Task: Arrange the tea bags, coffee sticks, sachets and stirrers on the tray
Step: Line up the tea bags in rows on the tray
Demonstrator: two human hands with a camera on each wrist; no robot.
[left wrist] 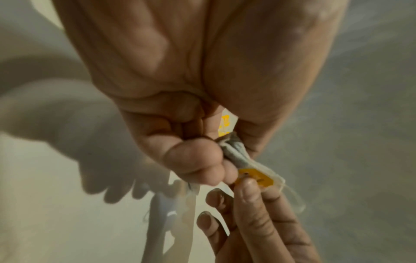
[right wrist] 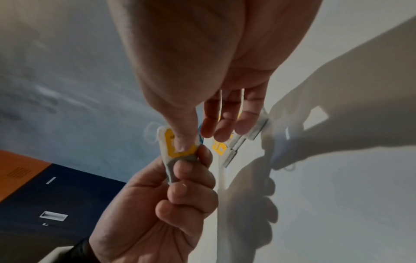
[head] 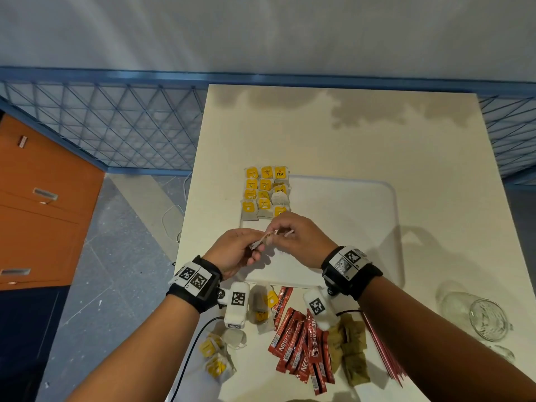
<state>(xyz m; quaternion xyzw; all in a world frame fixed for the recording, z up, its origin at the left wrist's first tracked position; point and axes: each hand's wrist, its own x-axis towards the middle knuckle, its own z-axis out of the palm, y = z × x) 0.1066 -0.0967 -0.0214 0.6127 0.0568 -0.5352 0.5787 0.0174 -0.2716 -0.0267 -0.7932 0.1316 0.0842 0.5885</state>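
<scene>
Above tray (head: 388,198), both hands — left hand (head: 235,250), right hand (head: 301,236) — pinch one tea bag (head: 262,240); twelve tea bags laid (head: 265,192).

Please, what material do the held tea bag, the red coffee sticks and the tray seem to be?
Tea bag: thin matt filter paper, crumpling in the grip, with a yellow card tag.
Coffee sticks: probably glossy plastic or foil film; they shine.
Tray: likely smooth white plastic, with rounded moulded corners.

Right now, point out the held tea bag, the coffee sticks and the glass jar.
held tea bag (right wrist: 172,151): right wrist view, on its yellow tag.
coffee sticks (head: 300,343): head view, middle of the red pile.
glass jar (head: 487,319): head view, on its round mouth.
</scene>
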